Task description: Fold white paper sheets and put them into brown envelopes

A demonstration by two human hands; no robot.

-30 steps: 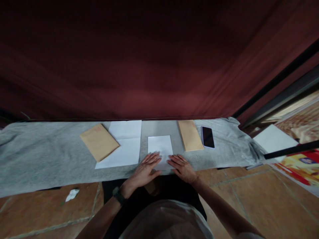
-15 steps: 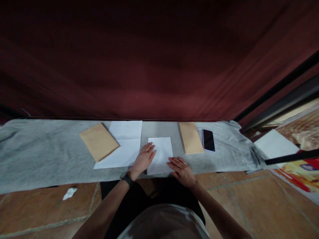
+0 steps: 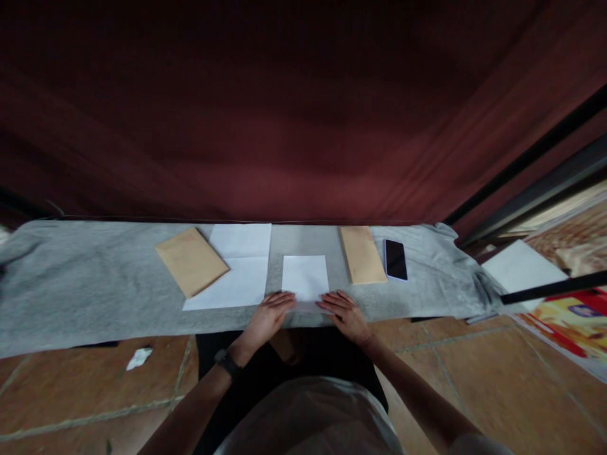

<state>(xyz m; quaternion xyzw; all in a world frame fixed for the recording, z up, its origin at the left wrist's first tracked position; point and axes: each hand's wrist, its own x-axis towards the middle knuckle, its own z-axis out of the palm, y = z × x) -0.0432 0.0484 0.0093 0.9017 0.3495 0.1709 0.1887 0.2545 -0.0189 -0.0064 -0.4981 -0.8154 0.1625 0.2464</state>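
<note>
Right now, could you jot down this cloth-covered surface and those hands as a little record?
Left hand: on the near left edge of the small paper
Right hand: on its near right edge
Left side: tan packet overlapping a larger, creased white sheet
Right side: second tan packet, with a dark-screened phone beside it
Surface: grey cloth

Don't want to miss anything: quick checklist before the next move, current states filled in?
1. Left hand on the small white sheet: ok, at its near left corner.
2. Right hand on that sheet: ok, at its near right corner.
3. Pinch or press: cannot tell, the fingers hide their undersides.
4. Small sheet apart from the large white sheet: ok, grey cloth shows between.
5. Large sheet uncovered: not ok, the left brown packet overlaps it.
6. Phone apart from the right brown packet: cannot tell, nearest corners too close.
</note>
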